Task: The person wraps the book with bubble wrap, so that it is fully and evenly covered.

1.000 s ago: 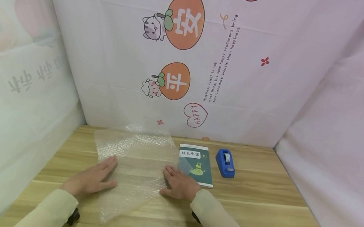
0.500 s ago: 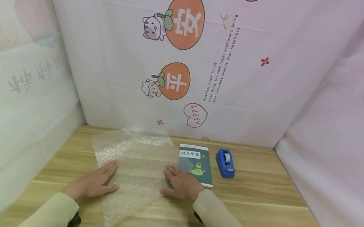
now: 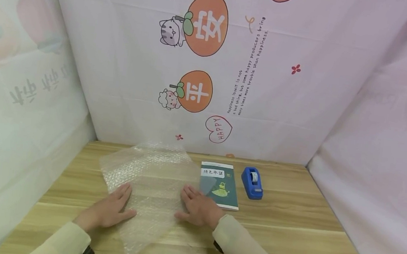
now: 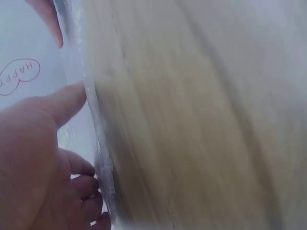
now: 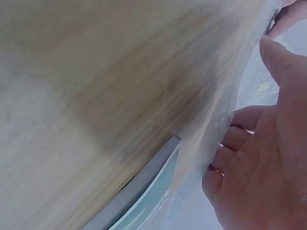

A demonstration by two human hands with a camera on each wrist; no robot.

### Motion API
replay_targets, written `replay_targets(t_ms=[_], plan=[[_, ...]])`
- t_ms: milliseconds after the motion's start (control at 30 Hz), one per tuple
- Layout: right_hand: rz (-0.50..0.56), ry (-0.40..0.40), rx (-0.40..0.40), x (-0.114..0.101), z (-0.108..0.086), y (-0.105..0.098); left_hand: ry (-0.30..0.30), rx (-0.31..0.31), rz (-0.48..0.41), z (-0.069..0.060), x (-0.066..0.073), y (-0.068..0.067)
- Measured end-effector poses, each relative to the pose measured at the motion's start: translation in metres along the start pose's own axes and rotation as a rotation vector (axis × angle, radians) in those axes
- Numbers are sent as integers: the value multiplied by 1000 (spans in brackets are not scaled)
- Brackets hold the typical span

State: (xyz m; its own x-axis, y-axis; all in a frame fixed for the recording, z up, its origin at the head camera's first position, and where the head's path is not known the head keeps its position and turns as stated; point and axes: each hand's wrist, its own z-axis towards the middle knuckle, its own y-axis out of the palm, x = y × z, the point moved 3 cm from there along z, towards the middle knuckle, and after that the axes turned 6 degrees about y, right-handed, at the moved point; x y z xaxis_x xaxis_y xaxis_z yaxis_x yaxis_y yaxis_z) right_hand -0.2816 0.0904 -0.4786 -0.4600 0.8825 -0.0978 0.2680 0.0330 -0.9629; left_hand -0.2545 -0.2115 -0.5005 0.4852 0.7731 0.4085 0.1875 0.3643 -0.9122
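Observation:
A clear sheet of bubble wrap [image 3: 157, 180] lies turned at an angle on the wooden table, one corner pointing toward the person. My left hand [image 3: 109, 210] rests on its left edge with fingers extended and thumb apart. On the right edge lies my right hand [image 3: 198, 207], its fingers also extended. Both wrist views show the left hand [image 4: 43, 148] and the right hand [image 5: 264, 153] with fingertips against the sheet. The wrap's right corner overlaps a green booklet [image 3: 228, 191], which lies just beyond the right hand.
A blue tape dispenser [image 3: 252, 184] stands to the right of the booklet. Printed white cloth [image 3: 131, 74] hangs behind the wooden table [image 3: 287, 251] and on both sides. The wrap's far edge reaches the back cloth.
The bubble wrap has turned slightly, its near corner shifting right and toward the person. My left hand has moved a little right and nearer. The right hand has barely shifted.

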Motion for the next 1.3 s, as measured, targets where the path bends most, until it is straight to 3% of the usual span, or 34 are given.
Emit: replay_targets(t_ms=[200,567,1300], plan=[[-14,5,10,-4,-1,3,-52,-11,6,1,-1,4],[-47,-3,50,-6,-2,9,-119,-62,-17,7,0,-3],[-37,-7,70,-1,21,8,-122,-89,-28,24,-15,-12]])
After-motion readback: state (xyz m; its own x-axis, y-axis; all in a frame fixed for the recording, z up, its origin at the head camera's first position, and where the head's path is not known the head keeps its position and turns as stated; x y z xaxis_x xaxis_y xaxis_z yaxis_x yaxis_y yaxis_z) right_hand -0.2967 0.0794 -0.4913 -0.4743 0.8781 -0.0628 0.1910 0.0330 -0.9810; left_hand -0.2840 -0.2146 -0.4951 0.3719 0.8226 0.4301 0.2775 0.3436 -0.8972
